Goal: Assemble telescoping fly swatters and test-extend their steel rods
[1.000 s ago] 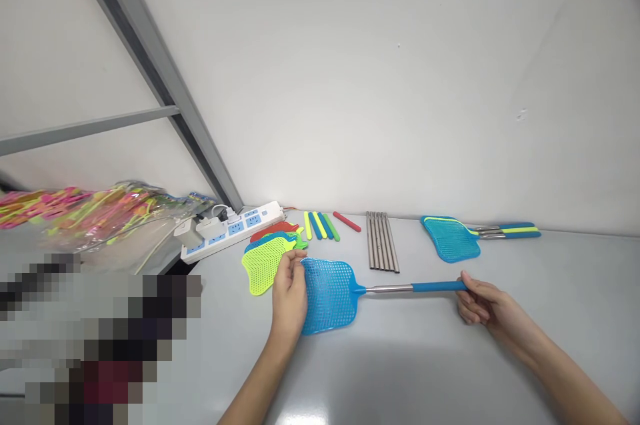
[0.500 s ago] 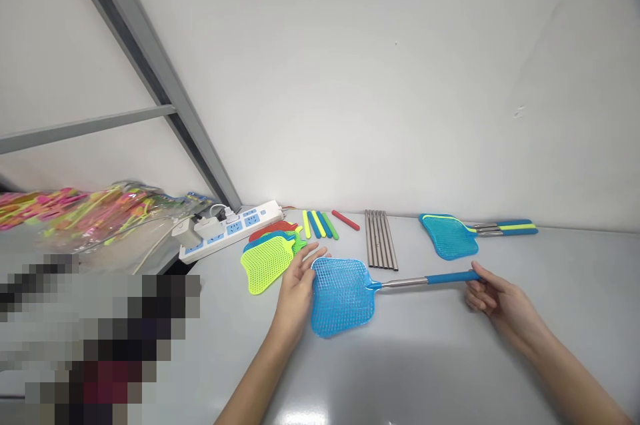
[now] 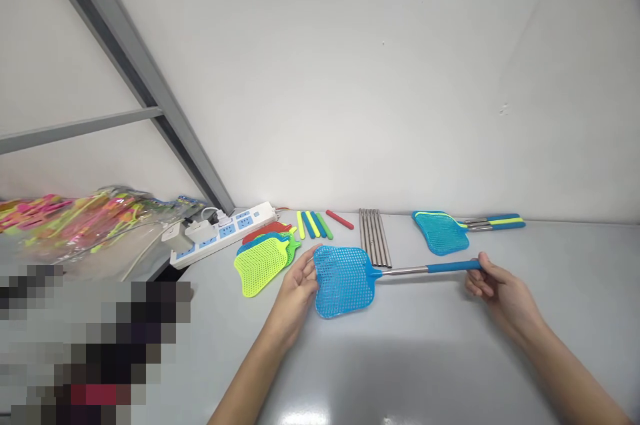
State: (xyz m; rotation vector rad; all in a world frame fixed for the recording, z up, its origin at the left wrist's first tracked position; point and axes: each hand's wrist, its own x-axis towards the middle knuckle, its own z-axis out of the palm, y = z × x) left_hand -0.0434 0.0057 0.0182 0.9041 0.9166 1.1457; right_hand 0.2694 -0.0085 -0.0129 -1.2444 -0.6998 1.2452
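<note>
A blue fly swatter [image 3: 345,281] with a metal rod and a blue grip is held level above the grey table. My left hand [image 3: 298,285] pinches the outer edge of its mesh head, thumb in front. At the other end, my right hand [image 3: 495,281] holds the tip of the blue grip between thumb and fingers. Behind it on the right lie assembled fly swatters [image 3: 443,233], stacked, with blue and yellow grips. Several metal rods [image 3: 375,238] lie side by side near the wall. Left of my left hand are loose swatter heads [image 3: 263,266] in yellow, blue, red and green.
Several coloured grips [image 3: 314,225] and a red one [image 3: 340,219] lie along the wall. A white power strip [image 3: 225,235] with plugs sits at the back left. Beyond it are plastic bags of colourful items [image 3: 100,218]. A grey metal frame [image 3: 145,78] rises on the left.
My left hand has closed onto the edge of the swatter's head, its fingers no longer stretched past it. The swatter's head has risen slightly. The view has shifted a little.
</note>
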